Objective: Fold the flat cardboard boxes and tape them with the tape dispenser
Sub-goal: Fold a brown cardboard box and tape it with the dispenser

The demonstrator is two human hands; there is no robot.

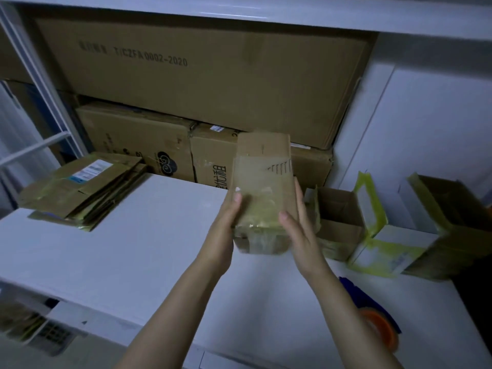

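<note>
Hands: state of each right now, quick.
Left hand: holds the cardboard box, thumb on its front.
Right hand: holds the same box, thumb on its front.

The tape dispenser (pixel 383 328) is half covered by the right forearm (pixel 343 302); most fingers of the left hand (pixel 223 235) and right hand (pixel 300 235) are hidden behind the held box (pixel 263 198). The rightmost box (pixel 458 249) is blurred and cut off by the edge; the label (pixel 90 169) on the flat stack (pixel 80 198) cannot be read.
</note>
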